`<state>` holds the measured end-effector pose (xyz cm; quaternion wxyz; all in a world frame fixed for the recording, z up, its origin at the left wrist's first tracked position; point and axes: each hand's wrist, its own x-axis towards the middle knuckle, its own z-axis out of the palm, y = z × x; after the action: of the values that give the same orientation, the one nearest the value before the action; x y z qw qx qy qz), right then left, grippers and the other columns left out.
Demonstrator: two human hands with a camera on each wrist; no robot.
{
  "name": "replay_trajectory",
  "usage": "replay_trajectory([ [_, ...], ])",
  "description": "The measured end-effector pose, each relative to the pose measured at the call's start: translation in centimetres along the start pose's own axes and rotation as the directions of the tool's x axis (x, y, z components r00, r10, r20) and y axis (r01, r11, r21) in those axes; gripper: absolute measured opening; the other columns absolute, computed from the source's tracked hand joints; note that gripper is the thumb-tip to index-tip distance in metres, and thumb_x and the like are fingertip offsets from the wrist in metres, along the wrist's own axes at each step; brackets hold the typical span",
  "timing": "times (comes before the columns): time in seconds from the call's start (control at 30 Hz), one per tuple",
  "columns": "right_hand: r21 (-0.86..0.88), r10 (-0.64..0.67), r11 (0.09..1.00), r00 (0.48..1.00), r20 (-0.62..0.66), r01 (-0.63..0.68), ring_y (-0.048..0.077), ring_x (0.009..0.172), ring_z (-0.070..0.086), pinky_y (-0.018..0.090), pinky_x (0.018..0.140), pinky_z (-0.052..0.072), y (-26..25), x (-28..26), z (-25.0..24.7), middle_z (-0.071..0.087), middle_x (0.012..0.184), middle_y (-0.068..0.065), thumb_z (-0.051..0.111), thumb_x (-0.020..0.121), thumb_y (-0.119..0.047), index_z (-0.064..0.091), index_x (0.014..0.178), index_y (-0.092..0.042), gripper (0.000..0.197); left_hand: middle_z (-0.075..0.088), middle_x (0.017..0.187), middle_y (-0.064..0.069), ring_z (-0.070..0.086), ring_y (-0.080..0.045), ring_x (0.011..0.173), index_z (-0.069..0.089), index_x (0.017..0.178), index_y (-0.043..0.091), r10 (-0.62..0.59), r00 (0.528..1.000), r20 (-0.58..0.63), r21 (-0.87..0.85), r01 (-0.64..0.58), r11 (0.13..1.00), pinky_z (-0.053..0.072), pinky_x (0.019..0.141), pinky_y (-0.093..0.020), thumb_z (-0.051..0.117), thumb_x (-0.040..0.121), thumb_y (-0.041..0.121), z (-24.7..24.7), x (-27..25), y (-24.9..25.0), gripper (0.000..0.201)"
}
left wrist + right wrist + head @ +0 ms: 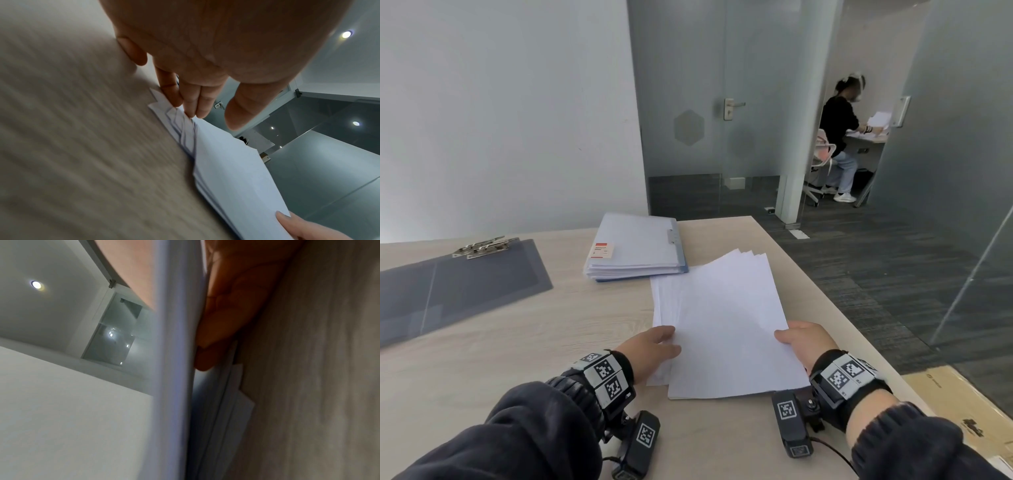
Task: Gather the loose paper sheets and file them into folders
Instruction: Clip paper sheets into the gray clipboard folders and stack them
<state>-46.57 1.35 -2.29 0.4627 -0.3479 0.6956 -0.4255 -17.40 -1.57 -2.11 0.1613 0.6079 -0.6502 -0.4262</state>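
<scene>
Grip clamped by the right hand on the fanned white paper stack, resting on the pale wooden surface; the left hand is laid straight-fingered alongside. Floppy, slippery: best supported at both edges.

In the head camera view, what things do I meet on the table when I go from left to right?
Clipboard → folder → paper sheets → right hand.

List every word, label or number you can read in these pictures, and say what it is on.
None can be read.
Sticker on the folder stack: red band, print too small.
Cardboard box: dark print, blurred.
Wristband markers: black-and-white code squares, no words.
Paper sheets: no print seen.
</scene>
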Motion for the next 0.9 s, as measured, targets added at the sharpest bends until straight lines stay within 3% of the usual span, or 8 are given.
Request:
replay_trajectory([
  [0.13,0.011,0.005,1.000,0.999,-0.048,-0.005,0.041,0.090,0.072,0.056,0.091,0.056,0.4,-0.1,-0.5,0.077,0.082,0.014,0.064,0.088,0.002,0.076,0.071,-0.013,0.026,0.044,0.150,0.006,0.042,-0.016,0.136,0.041,0.148,0.029,-0.008,1.000,0.009,0.002,0.008,1.000,0.030,0.112,-0.028,0.062,0.095,0.034,-0.1,0.2,-0.3,0.057],
  [0.2,0.015,-0.014,1.000,0.998,-0.058,0.015,0.040,0.092,0.072,0.056,0.093,0.056,1.0,0.2,-0.7,0.077,0.088,0.014,0.070,0.082,-0.004,0.078,0.087,-0.009,0.011,0.044,0.151,0.006,0.042,-0.016,0.137,0.041,0.148,0.028,-0.005,1.000,0.010,0.007,0.005,1.000,0.030,0.115,-0.030,0.062,0.095,0.034,0.0,0.2,-0.4,0.057],
  [0.33,0.042,-0.030,0.999,0.997,-0.077,0.033,0.032,0.102,0.070,0.049,0.099,0.054,4.3,4.6,-2.2,0.073,0.114,0.009,0.071,0.052,-0.029,0.067,0.126,-0.008,0.077,0.044,0.151,0.006,0.042,-0.017,0.137,0.041,0.148,0.028,-0.003,1.000,0.014,0.021,0.002,1.000,0.028,0.117,-0.033,0.064,0.093,0.038,0.0,0.2,-0.5,0.061],
  [0.43,0.059,-0.035,0.997,0.995,-0.092,0.041,0.033,0.100,0.070,0.051,0.098,0.054,3.2,2.6,-2.4,0.074,0.109,0.010,0.071,0.062,-0.023,0.071,0.119,-0.006,0.059,0.044,0.151,0.006,0.043,-0.017,0.136,0.041,0.148,0.029,-0.003,1.000,0.015,0.029,0.002,1.000,0.029,0.116,-0.031,0.065,0.090,0.042,0.0,0.2,-0.5,0.064],
  [0.5,0.044,-0.035,0.998,0.993,-0.111,0.040,0.038,0.096,0.071,0.054,0.095,0.055,1.9,0.4,-2.2,0.076,0.098,0.013,0.070,0.079,-0.009,0.075,0.095,-0.009,0.016,0.043,0.152,0.006,0.042,-0.017,0.136,0.040,0.149,0.030,0.000,1.000,0.018,0.041,-0.001,0.999,0.030,0.113,-0.029,0.062,0.094,0.038,0.1,0.2,-0.5,0.059],
  [0.53,0.038,-0.032,0.999,0.991,-0.127,0.037,0.040,0.095,0.071,0.055,0.094,0.055,1.6,0.0,-2.2,0.076,0.092,0.014,0.066,0.086,-0.003,0.074,0.083,-0.012,0.012,0.042,0.152,0.006,0.042,-0.017,0.136,0.040,0.149,0.030,0.003,1.000,0.020,0.042,-0.003,0.999,0.030,0.113,-0.029,0.061,0.095,0.038,0.1,0.3,-0.5,0.059],
  [0.77,0.067,-0.067,0.994,0.975,-0.213,0.083,0.041,0.096,0.068,0.050,0.092,0.054,2.7,-0.3,-3.9,0.073,0.091,0.014,0.057,0.094,-0.003,0.071,0.082,-0.018,0.023,0.047,0.148,0.004,0.044,-0.016,0.133,0.045,0.146,0.025,0.014,1.000,-0.004,0.007,-0.014,1.000,0.031,0.108,-0.026,0.061,0.096,0.034,0.0,0.5,-0.2,0.054],
  [0.9,0.123,-0.126,0.981,0.973,-0.195,0.152,0.041,0.093,0.070,0.053,0.092,0.052,3.2,-1.1,-4.1,0.076,0.089,0.014,0.059,0.094,-0.006,0.074,0.091,-0.012,0.017,0.062,0.130,0.002,0.057,-0.018,0.111,0.058,0.133,0.023,0.021,0.989,-0.143,-0.082,-0.033,0.996,0.041,0.098,-0.032,0.057,0.096,0.041,-0.6,0.2,0.7,0.041],
])
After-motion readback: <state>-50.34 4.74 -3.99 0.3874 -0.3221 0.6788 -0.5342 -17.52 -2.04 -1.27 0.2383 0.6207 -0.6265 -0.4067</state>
